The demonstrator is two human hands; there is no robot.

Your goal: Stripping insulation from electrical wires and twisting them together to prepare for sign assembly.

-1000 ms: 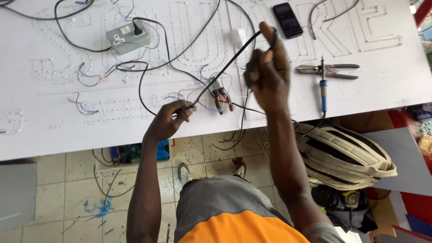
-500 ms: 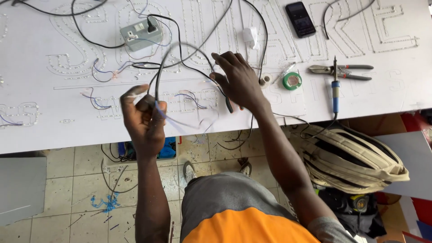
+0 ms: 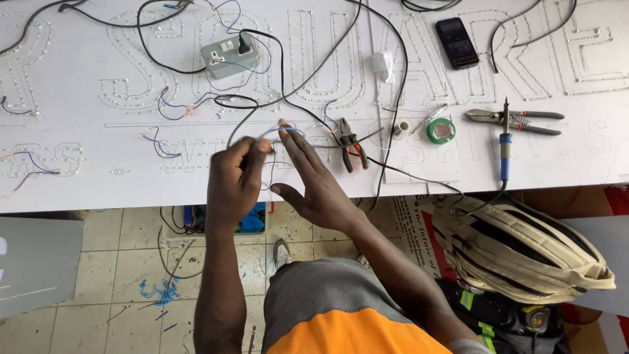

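Near the front edge of the bench (image 3: 78, 190): both hands work over the white sign board.
Left hand (image 3: 236, 183): closed, pinching a thin blue wire (image 3: 288, 131), seemingly to keep it taut.
Right hand (image 3: 314, 180): open, fingers spread, fingertips on the same wire.
Pliers (image 3: 350, 147): lying just right, within easy reach.
Soldering iron (image 3: 504, 141): toward the right edge, well apart.

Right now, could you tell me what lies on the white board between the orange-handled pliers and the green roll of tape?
In the head view, a small white spool lies between the orange-handled pliers and the green roll of tape, crossed by a black cable.
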